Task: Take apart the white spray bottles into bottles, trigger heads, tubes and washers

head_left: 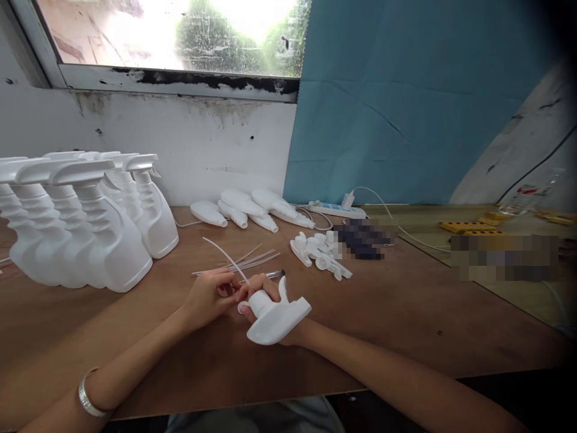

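My right hand (264, 285) grips a white trigger spray head (277, 322), which is tilted with its cap end toward my left hand. A thin white dip tube (225, 255) sticks up and to the left from beside the fingers. My left hand (216, 294) is closed in a pinch, its fingertips meeting the right hand's at the tube's lower end. Exactly what they pinch is hidden. A small white ring-like piece (242, 308) shows at the right thumb. Just beyond the hands, several loose tubes (252, 260) and a dark-tipped, pen-like item (276, 274) lie on the table.
Assembled white spray bottles (112, 240) stand in rows at left. Several headless bottles (243, 201) lie by the wall. Loose spray heads (320, 249) are piled right of centre, near a power strip (338, 209) and dark blurred items (363, 237). The brown table's (406, 313) front edge is close.
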`<state>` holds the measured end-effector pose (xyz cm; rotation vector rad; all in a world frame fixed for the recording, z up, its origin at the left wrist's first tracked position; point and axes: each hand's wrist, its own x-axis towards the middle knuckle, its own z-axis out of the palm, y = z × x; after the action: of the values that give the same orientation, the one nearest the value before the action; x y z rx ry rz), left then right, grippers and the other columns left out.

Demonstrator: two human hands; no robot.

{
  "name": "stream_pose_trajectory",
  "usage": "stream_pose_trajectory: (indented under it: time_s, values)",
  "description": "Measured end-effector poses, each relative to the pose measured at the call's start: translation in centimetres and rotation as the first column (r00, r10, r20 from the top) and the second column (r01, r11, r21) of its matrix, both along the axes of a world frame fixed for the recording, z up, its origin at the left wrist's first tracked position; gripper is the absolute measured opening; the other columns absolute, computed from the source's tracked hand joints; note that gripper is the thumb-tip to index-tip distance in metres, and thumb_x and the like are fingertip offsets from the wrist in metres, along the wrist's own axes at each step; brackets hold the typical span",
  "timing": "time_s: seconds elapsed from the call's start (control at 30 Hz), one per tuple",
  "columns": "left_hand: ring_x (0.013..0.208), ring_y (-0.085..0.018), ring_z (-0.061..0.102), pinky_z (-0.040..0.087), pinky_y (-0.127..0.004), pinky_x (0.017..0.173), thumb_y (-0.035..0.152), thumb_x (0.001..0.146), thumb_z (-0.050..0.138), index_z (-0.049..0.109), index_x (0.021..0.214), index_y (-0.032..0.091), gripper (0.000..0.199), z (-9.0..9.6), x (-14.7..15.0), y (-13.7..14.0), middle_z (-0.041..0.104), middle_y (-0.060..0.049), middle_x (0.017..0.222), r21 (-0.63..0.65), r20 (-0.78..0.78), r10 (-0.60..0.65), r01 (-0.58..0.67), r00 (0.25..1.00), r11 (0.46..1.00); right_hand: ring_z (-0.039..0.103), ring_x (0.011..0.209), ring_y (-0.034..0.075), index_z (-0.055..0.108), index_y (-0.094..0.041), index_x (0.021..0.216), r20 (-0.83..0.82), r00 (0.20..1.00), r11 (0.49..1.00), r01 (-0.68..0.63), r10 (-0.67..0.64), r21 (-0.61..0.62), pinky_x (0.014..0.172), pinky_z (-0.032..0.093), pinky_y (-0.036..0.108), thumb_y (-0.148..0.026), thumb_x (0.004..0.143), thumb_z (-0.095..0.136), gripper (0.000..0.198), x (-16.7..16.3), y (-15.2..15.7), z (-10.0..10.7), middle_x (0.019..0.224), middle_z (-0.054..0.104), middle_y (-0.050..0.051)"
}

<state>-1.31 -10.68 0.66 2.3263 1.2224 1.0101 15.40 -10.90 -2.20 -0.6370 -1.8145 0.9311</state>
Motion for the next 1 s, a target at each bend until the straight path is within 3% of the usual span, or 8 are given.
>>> stream_pose_trajectory:
  time_s: [0.17,0.3,0.4,0.53,0.7,1.0]
  values:
    - [0.054,-0.007,0.045,0.035,-0.018,0.053,0.022,0.074,0.054,0.055,0.06,0.015,0.016,-0.4,-0.2,0.1,0.056,0.001,0.062,0.132,-0.102,0.008,0.005,0.995,0.991,0.055,0.074,0.018,0.045,-0.025,0.082,0.096,0.994,0.988,-0.058,0.044,0.144,0.068,0.044,0.033,-0.028,0.072,0.059,0.017,0.2,-0.1,0.2,0.084,0.056,0.001]
    - [0.05,-0.008,0.041,0.03,-0.022,0.054,0.017,0.073,0.052,0.054,0.058,0.016,0.015,-0.3,-0.3,0.1,0.057,0.002,0.061,0.344,-0.282,0.077,0.026,0.956,0.939,0.055,0.075,0.016,0.044,-0.024,0.08,0.108,0.99,0.976,-0.109,0.09,0.187,0.069,0.044,0.031,-0.023,0.072,0.058,0.016,0.4,-0.3,0.7,0.084,0.055,0.001]
    - [0.05,-0.009,0.041,0.028,-0.024,0.054,0.015,0.076,0.046,0.053,0.058,0.017,0.02,-0.2,-0.5,0.1,0.056,0.002,0.059,0.433,-0.367,0.084,0.09,0.927,0.897,0.055,0.075,0.017,0.043,-0.024,0.076,0.102,0.991,0.972,-0.111,0.091,0.205,0.069,0.044,0.031,-0.023,0.072,0.058,0.015,0.4,-0.3,1.0,0.082,0.055,0.001]
    - [0.052,-0.01,0.046,0.028,-0.025,0.054,0.017,0.079,0.043,0.054,0.06,0.017,0.022,-0.2,-0.6,0.2,0.057,0.0,0.06,0.463,-0.41,0.087,0.125,0.908,0.877,0.055,0.075,0.017,0.043,-0.024,0.075,0.116,0.989,0.951,-0.125,0.095,0.282,0.072,0.043,0.033,-0.023,0.074,0.056,0.013,0.2,-0.1,0.9,0.08,0.056,0.0]
    - [0.058,-0.011,0.053,0.034,-0.024,0.057,0.021,0.079,0.048,0.059,0.074,0.018,0.013,-0.3,-0.6,0.2,0.064,-0.001,0.071,0.422,-0.358,0.07,0.094,0.931,0.902,0.056,0.071,0.017,0.043,-0.023,0.07,0.091,0.993,0.91,-0.109,0.079,0.4,0.072,0.043,0.035,-0.026,0.075,0.055,0.013,-0.1,0.1,0.9,0.074,0.06,-0.001]
    - [0.056,-0.011,0.053,0.032,-0.025,0.057,0.02,0.08,0.047,0.059,0.076,0.018,0.014,-0.3,-1.0,0.3,0.063,0.0,0.067,0.495,-0.38,0.075,0.135,0.922,0.858,0.058,0.072,0.018,0.044,-0.024,0.068,0.257,0.96,0.89,-0.21,0.11,0.404,0.074,0.042,0.037,-0.025,0.078,0.05,0.011,0.1,0.3,1.0,0.072,0.061,0.0]
